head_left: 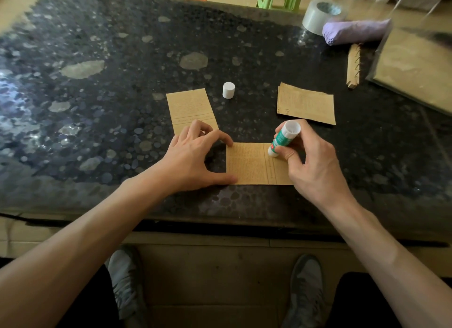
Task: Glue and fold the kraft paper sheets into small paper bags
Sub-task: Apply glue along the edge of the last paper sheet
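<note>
A near kraft sheet (254, 163) lies flat on the dark speckled table (97, 107), close to the table's front edge, and serves as the reference here. The left hand (195, 154) sits at the sheet's left edge with its fingers spread. The index fingertip presses the sheet's far-left corner and the thumb its near-left corner. The other fingers reach beyond the sheet onto a second sheet (190, 109), which lies just past the near sheet's left end. The right hand (308, 156) covers the near sheet's right end and pinches a green-and-white glue stick (283, 138) between thumb and curled fingers. The stick is tilted, with its lower tip down by the sheet's far edge, just right of a printed line. The tip appears to touch the paper, though the fingers make this hard to confirm. The stick's white cap (228, 90) stands upright beyond the sheet's far-left corner. A third sheet (305, 103) lies beyond the sheet's right end. Well beyond that, farther right, are a spiral-bound strip (353, 67), a purple bundle (354, 31) and a tape roll (320, 15).
</note>
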Demonstrator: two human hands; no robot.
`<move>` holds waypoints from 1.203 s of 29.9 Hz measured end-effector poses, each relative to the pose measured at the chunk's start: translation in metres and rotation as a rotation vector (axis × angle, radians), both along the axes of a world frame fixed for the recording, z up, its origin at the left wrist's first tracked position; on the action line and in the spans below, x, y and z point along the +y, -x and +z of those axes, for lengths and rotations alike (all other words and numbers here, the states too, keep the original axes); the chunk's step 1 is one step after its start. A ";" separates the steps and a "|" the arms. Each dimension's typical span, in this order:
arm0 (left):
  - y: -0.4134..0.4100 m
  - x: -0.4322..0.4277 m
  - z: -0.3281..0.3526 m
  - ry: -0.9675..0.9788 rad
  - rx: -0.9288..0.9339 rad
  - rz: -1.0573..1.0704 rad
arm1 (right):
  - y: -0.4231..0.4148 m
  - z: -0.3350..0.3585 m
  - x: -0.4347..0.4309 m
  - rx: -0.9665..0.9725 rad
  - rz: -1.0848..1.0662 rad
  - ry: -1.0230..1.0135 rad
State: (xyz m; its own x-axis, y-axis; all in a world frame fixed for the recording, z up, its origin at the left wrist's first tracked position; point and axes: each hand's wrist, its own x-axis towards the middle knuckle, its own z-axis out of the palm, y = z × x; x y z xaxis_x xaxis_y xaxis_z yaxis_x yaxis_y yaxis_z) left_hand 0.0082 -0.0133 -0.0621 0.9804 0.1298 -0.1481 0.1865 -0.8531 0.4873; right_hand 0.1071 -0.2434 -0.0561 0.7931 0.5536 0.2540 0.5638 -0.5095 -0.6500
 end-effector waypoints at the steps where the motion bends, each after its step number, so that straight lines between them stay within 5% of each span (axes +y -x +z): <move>1: 0.000 0.000 0.000 0.000 0.001 -0.001 | -0.001 0.000 -0.002 -0.003 -0.013 0.008; 20: 0.001 0.001 -0.001 0.008 -0.005 -0.004 | -0.007 0.002 -0.017 -0.018 -0.102 0.048; 28: 0.002 0.001 -0.004 0.017 -0.043 -0.001 | -0.017 0.012 -0.029 0.014 -0.221 -0.298; 36: 0.009 -0.005 -0.014 -0.069 -0.172 0.011 | 0.006 0.016 0.004 0.176 0.112 -0.220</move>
State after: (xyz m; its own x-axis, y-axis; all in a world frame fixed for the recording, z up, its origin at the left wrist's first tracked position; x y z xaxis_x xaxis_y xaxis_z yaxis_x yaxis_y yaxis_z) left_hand -0.0006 -0.0184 -0.0757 0.9890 0.1446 0.0313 0.1148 -0.8838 0.4535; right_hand 0.1016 -0.2390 -0.0405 0.7727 0.5870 0.2417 0.4778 -0.2870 -0.8303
